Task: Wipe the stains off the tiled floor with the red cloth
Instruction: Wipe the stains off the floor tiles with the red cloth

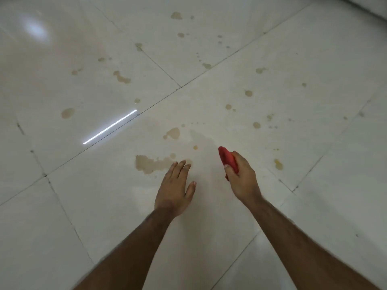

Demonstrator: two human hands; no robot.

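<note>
A bunched red cloth [227,160] sticks out of my right hand [243,177], which is closed around it just above the white tiled floor [209,216]. My left hand [176,189] is held flat with fingers spread, palm down, close to the floor. Its fingertips reach the right end of a large brownish stain [147,163]. Another brown blotch [173,133] lies further ahead. A faint damp smear [202,141] spreads in front of the cloth. Several smaller brown spots dot the tiles ahead and to the right, among them one [278,164] right of my right hand.
Dark grout lines cross the floor diagonally and meet at a joint [181,87]. A bright strip of light [110,127] is reflected on the glossy tile at left. A pale raised edge [372,7] runs along the top right corner.
</note>
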